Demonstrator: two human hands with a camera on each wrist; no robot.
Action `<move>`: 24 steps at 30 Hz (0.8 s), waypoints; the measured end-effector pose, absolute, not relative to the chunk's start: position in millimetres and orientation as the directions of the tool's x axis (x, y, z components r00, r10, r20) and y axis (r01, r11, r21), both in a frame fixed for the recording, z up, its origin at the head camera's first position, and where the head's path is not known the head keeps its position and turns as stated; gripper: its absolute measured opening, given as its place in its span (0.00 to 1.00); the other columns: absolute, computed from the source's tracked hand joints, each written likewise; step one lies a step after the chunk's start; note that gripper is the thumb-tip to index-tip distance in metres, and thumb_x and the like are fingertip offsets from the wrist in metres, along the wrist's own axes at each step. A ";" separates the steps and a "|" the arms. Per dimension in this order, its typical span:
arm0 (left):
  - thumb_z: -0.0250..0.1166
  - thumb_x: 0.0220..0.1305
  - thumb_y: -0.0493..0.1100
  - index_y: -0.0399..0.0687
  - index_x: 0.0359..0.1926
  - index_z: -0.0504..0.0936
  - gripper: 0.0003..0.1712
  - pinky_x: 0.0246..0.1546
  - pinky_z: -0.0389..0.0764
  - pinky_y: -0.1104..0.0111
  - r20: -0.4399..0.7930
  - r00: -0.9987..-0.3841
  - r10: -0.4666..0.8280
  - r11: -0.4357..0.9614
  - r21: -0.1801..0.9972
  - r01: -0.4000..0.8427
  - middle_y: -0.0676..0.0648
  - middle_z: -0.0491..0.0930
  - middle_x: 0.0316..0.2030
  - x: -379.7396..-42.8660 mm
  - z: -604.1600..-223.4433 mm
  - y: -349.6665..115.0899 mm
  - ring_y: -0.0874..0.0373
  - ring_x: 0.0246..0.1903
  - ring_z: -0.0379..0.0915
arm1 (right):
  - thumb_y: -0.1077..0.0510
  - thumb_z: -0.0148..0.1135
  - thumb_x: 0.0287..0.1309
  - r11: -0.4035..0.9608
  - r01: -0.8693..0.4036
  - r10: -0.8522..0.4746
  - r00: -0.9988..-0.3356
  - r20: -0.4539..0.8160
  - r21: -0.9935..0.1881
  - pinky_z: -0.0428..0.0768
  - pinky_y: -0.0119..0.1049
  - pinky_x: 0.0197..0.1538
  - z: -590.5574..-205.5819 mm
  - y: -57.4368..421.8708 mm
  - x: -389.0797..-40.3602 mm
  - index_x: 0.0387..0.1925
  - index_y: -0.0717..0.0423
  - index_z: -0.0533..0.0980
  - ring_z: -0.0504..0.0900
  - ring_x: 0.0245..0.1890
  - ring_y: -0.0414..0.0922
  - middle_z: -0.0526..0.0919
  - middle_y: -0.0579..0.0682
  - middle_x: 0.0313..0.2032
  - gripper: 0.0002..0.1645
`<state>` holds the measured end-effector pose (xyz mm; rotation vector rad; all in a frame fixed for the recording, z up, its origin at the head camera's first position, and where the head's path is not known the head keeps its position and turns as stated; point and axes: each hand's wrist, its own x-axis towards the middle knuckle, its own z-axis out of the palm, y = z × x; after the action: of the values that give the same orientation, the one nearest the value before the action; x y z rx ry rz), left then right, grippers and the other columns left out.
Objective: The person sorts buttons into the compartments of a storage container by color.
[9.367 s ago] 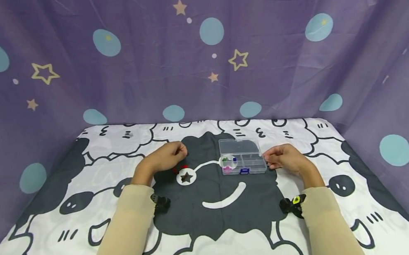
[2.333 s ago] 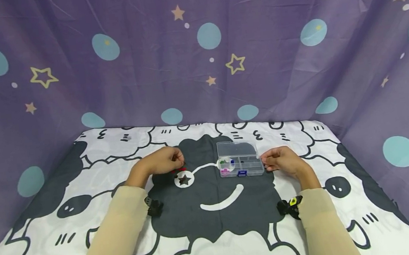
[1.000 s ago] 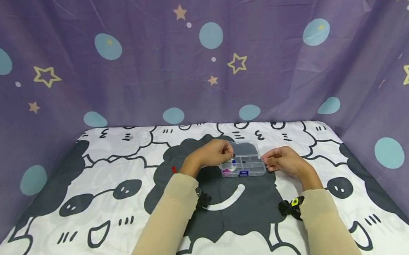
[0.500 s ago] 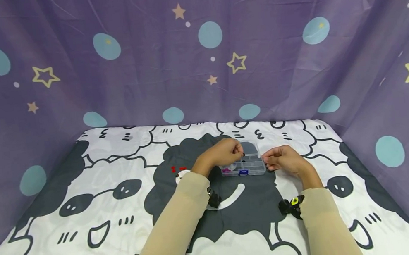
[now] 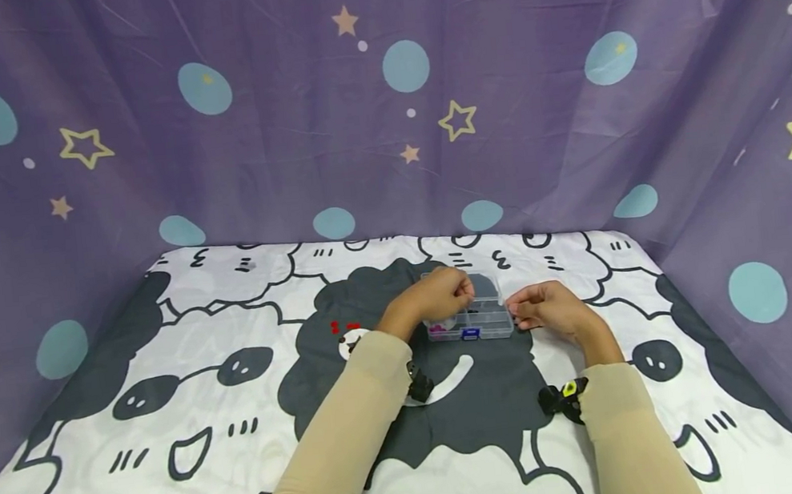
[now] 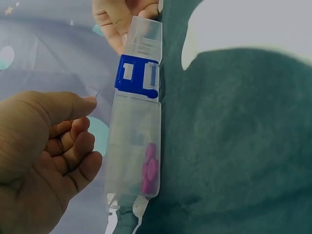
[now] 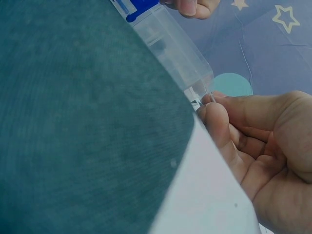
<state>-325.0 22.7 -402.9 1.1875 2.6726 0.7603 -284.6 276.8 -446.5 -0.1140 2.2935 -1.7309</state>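
Observation:
A clear plastic compartment box lies on the dark patch of the cloth, its lid raised at the back and a blue latch on its front. Pink pieces sit in its left end. Over the middle compartments hovers my left hand, thumb stretched out and fingers loosely bent, with nothing showing between them in the left wrist view. Small dark bits lie below it in the box. My right hand pinches the box's right end between thumb and forefinger.
Tiny red pieces rest on the cloth left of the box, close to the printed white circle. A purple curtain hangs behind and at both sides of the cloth-covered table.
The left hand has moved right from the red pieces to the box, carrying a small black bit that no longer shows at its fingertips. The right hand stays at the box's end.

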 end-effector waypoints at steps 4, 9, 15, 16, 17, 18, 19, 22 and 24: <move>0.61 0.70 0.36 0.45 0.35 0.81 0.05 0.40 0.74 0.70 0.109 -0.686 0.720 0.578 0.454 0.678 0.53 0.75 0.28 -325.5 -402.7 20.2 0.62 0.31 0.70 | 0.71 0.58 0.69 0.275 0.098 -0.233 -0.959 -0.165 -0.957 0.85 0.32 0.39 -443.0 275.2 -282.3 0.54 0.80 0.74 0.83 0.30 0.38 0.83 0.49 0.35 0.17; 0.62 0.69 0.34 0.47 0.29 0.78 0.10 0.37 0.70 0.71 0.136 -0.664 0.735 0.555 0.442 0.705 0.55 0.70 0.23 -325.7 -400.6 13.5 0.63 0.27 0.65 | 0.70 0.58 0.69 0.279 0.099 -0.225 -0.960 -0.165 -0.955 0.85 0.32 0.39 -446.5 276.4 -284.5 0.53 0.78 0.76 0.83 0.30 0.38 0.84 0.48 0.34 0.15; 0.62 0.67 0.34 0.45 0.30 0.79 0.08 0.37 0.70 0.70 0.153 -0.660 0.735 0.549 0.436 0.713 0.55 0.71 0.24 -324.3 -395.8 -0.3 0.63 0.28 0.66 | 0.70 0.58 0.69 0.282 0.085 -0.245 -0.957 -0.157 -0.956 0.85 0.32 0.40 -447.0 277.4 -285.2 0.54 0.80 0.75 0.83 0.30 0.38 0.84 0.48 0.35 0.16; 0.62 0.67 0.34 0.46 0.30 0.79 0.07 0.38 0.71 0.70 0.153 -0.664 0.732 0.555 0.432 0.711 0.55 0.72 0.25 -324.1 -395.5 -3.0 0.63 0.28 0.66 | 0.70 0.58 0.69 0.284 0.080 -0.251 -0.956 -0.154 -0.956 0.85 0.32 0.40 -446.8 277.6 -285.0 0.54 0.80 0.74 0.83 0.30 0.38 0.84 0.48 0.35 0.17; 0.62 0.67 0.34 0.45 0.31 0.79 0.06 0.38 0.71 0.70 0.151 -0.668 0.728 0.559 0.433 0.707 0.54 0.72 0.25 -323.9 -395.2 -5.8 0.63 0.29 0.66 | 0.70 0.58 0.69 0.283 0.082 -0.249 -0.956 -0.156 -0.956 0.85 0.32 0.40 -446.8 277.5 -284.8 0.54 0.80 0.74 0.83 0.30 0.38 0.84 0.49 0.34 0.17; 0.62 0.67 0.34 0.45 0.32 0.80 0.06 0.39 0.71 0.69 0.151 -0.670 0.727 0.560 0.434 0.705 0.54 0.72 0.25 -323.7 -394.8 -8.4 0.62 0.29 0.66 | 0.70 0.58 0.69 0.283 0.082 -0.249 -0.956 -0.155 -0.956 0.85 0.32 0.39 -446.6 277.6 -284.7 0.54 0.80 0.74 0.83 0.30 0.38 0.84 0.49 0.34 0.17; 0.61 0.67 0.34 0.45 0.31 0.79 0.06 0.39 0.71 0.69 0.148 -0.672 0.725 0.563 0.435 0.703 0.53 0.72 0.25 -323.5 -394.8 -11.1 0.62 0.28 0.66 | 0.70 0.58 0.69 0.282 0.082 -0.249 -0.956 -0.155 -0.956 0.85 0.32 0.39 -446.3 277.7 -284.5 0.54 0.80 0.74 0.83 0.30 0.38 0.84 0.49 0.34 0.17; 0.60 0.69 0.35 0.45 0.31 0.79 0.07 0.37 0.71 0.68 0.133 -0.680 0.721 0.567 0.452 0.689 0.53 0.72 0.24 -322.1 -394.8 -19.1 0.62 0.27 0.66 | 0.70 0.59 0.69 0.279 0.084 -0.248 -0.956 -0.156 -0.957 0.85 0.32 0.39 -445.8 277.8 -284.1 0.55 0.80 0.74 0.83 0.30 0.38 0.84 0.49 0.34 0.18; 0.60 0.71 0.36 0.45 0.32 0.79 0.08 0.36 0.71 0.68 0.122 -0.685 0.718 0.572 0.457 0.681 0.53 0.73 0.24 -320.6 -395.1 -24.5 0.62 0.26 0.66 | 0.70 0.59 0.69 0.279 0.086 -0.246 -0.956 -0.157 -0.957 0.85 0.32 0.39 -445.7 278.0 -283.9 0.54 0.80 0.74 0.83 0.30 0.38 0.84 0.49 0.34 0.17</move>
<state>-320.6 -24.5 -395.1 1.2113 2.7165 0.7379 -283.9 278.0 -445.7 -0.1476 2.2768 -1.7303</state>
